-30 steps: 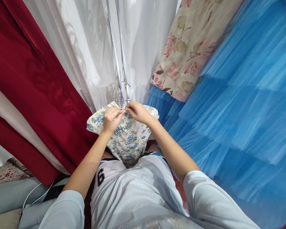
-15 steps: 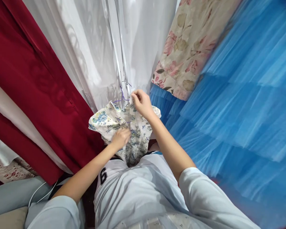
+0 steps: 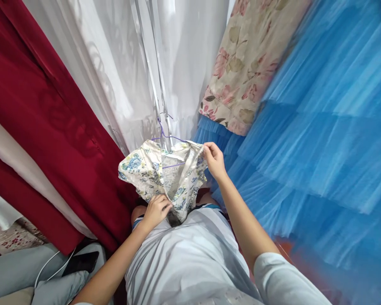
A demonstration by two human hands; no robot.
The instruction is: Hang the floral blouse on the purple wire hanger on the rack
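A floral garment (image 3: 150,171), white with blue and yellow flowers, hangs on a thin purple wire hanger (image 3: 162,130) in front of my lap. Its front gapes, and the hanger's lower bar shows through the opening. My right hand (image 3: 214,159) pinches the cloth at the shoulder on the right. Lower down, my left hand (image 3: 158,208) has its curled fingers on the front edge of the garment. The hanger's hook is up against narrow white straps (image 3: 160,95) that hang down from above.
White curtain-like cloth (image 3: 114,72) hangs behind the hanger. Dark red fabric (image 3: 60,123) is at the left, with a grey cushioned seat (image 3: 22,264) and a dark phone (image 3: 81,263) below. On the right hang a pink-flowered cloth (image 3: 231,84) and a layered blue tulle skirt (image 3: 317,140).
My right hand has moved right and down, from beside the hanger's neck to the garment's shoulder. My left hand has slid lower along the front. The garment's neckline is now spread wider.
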